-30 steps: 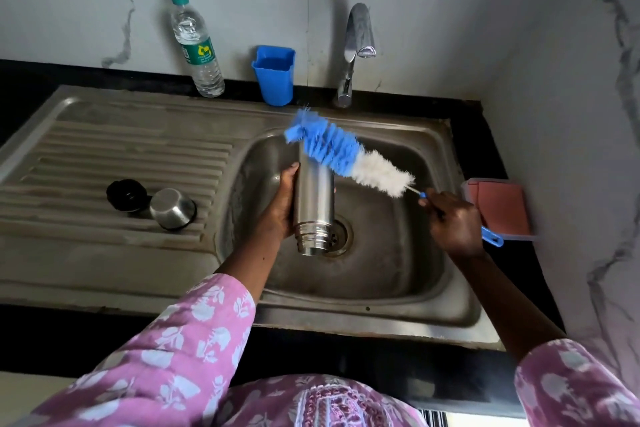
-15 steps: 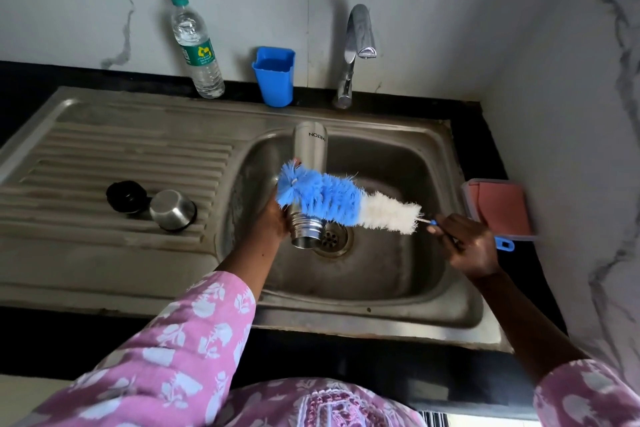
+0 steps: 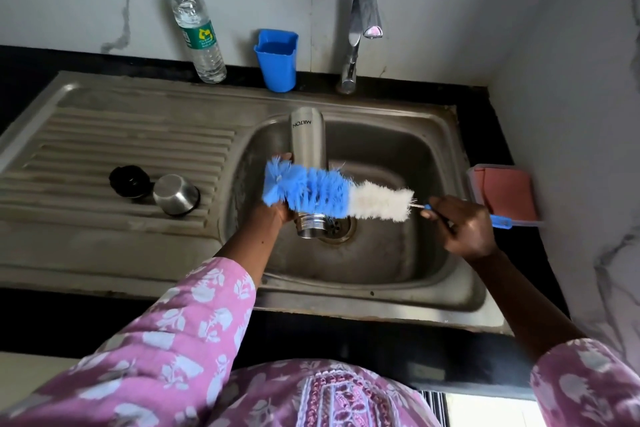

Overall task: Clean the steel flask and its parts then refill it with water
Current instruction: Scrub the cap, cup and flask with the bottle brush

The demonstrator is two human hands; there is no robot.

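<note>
Flask (image 3: 307,146) clamped mouth-down in left grip (image 3: 277,208), brush (image 3: 325,192) clenched in right grip (image 3: 464,229); outside scrubbed, mouth entry judged next.

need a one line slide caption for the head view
Left hand holds steel flask mouth-down over sink; right hand lays bottle brush across it.

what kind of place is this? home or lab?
Most likely a home kitchen. A steel sink with a ribbed drainboard is set in a dark counter, a tap stands against marble-look wall tiles, and a plastic water bottle and blue tumbler sit behind the basin.
</note>
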